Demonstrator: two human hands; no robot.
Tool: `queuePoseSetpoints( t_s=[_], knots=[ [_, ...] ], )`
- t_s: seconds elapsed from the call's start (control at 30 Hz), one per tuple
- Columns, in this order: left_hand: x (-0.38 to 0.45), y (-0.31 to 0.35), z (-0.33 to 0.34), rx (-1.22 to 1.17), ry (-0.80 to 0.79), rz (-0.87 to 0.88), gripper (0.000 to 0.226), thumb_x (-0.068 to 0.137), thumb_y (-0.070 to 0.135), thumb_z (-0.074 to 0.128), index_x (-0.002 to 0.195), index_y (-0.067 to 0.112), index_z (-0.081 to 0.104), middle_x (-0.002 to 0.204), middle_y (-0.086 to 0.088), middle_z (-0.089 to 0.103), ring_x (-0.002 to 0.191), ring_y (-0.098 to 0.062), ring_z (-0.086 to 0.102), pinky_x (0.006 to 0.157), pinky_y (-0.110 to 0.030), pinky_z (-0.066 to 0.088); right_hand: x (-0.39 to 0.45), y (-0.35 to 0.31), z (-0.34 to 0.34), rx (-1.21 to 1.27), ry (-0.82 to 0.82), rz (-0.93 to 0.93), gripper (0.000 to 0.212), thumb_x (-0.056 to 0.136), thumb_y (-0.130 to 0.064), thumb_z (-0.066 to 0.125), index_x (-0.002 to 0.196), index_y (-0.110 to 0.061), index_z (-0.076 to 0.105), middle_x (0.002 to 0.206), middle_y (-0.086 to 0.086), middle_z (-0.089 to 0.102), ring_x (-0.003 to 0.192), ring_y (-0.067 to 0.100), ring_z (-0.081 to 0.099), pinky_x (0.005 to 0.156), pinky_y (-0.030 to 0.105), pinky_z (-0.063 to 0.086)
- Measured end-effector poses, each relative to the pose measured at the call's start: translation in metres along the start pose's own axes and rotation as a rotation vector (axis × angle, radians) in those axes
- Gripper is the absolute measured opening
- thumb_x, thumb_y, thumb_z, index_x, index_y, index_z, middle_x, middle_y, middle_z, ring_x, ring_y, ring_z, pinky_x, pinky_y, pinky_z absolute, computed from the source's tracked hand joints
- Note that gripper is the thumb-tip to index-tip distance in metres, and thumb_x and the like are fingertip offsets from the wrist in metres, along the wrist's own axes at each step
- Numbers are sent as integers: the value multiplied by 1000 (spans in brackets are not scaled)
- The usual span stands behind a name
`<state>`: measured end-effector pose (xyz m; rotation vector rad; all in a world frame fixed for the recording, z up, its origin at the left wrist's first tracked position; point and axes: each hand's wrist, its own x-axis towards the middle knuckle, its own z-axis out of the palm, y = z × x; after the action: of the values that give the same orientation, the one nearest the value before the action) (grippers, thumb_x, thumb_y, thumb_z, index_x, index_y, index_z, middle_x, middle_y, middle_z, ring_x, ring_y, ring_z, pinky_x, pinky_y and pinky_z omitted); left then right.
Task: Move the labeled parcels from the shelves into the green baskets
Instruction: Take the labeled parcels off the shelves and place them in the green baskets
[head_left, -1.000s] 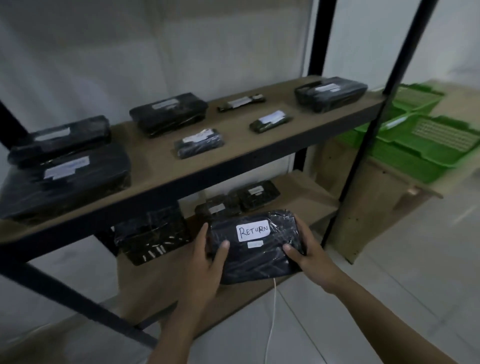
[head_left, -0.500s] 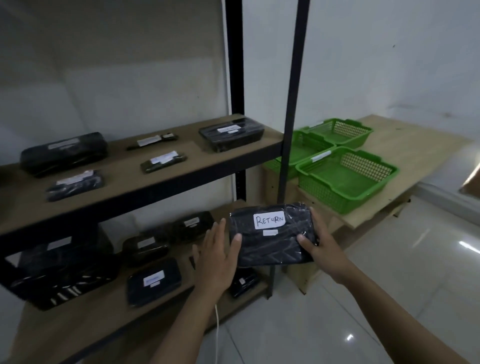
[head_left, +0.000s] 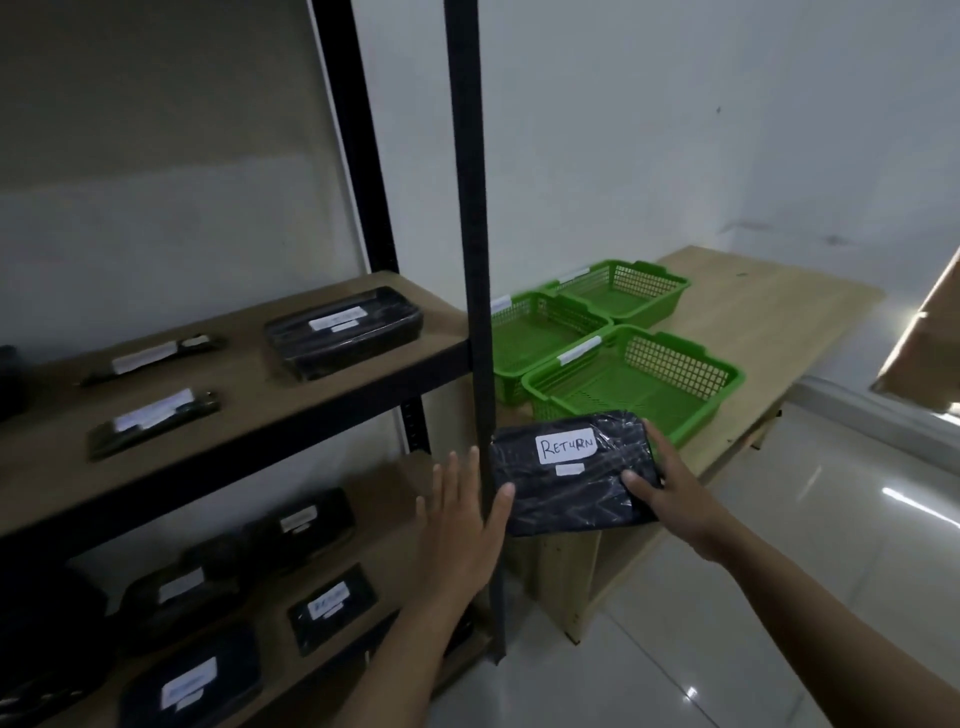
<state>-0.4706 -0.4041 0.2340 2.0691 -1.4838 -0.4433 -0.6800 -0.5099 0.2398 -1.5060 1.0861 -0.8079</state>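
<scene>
Nearest the camera, the right hand (head_left: 670, 499) holds a black wrapped parcel (head_left: 571, 475) by its right end, thumb on top and fingers tucked beneath; that grip is pinching the parcel. The left hand (head_left: 462, 514) is spread flat with fingers straight, its thumb tip touching the parcel's left edge just beside a black upright post (head_left: 478, 312) of the shelf rack. The parcel's white label (head_left: 566, 444) reads "RETURN", and the parcel is held in the air in front of the wooden table (head_left: 769, 322), just short of the nearest green basket (head_left: 722, 384).

To the left, the lower shelf (head_left: 405, 483) carries several dark labeled parcels, and the upper shelf (head_left: 249, 395) carries three more, the largest (head_left: 343, 332) near the post.

On the table, the nearest green basket shows only its bare mesh floor. Behind it stand a middle basket (head_left: 545, 332) and a far basket (head_left: 623, 291), both also showing bare floors where visible; each basket has a small white tag on its rim, too blurred to read.
</scene>
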Motion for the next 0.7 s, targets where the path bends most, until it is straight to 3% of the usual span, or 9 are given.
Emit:
queuePoseSetpoints(
  t_s=[0.4,0.6,0.7],
  knots=[
    [98,57,68,10,-12,-10,65,93,55,25,148,30,-1,157,5,-11,143,-12,-16,116,-42,-4,122,22,-107,-114,62,-10,70,91,-7,52,145,-31,15,141,11,42,123,30,49,101,56,42],
    [139,90,116,1,28,-121,66,94,54,26,148,28,-2,157,4,-13,143,-14,-17,118,-42,-4,197,31,-157,-138,-31,-5,68,93,-5,49,146,-28,15,139,9,46,123,28,49,105,48,40],
    [157,107,141,-9,25,-176,76,87,67,18,147,28,-5,156,2,-16,142,-14,-20,117,-42,-4,232,35,-177,-156,-91,24,68,93,-6,49,148,-26,13,142,8,42,123,24,46,104,40,39]
  ],
)
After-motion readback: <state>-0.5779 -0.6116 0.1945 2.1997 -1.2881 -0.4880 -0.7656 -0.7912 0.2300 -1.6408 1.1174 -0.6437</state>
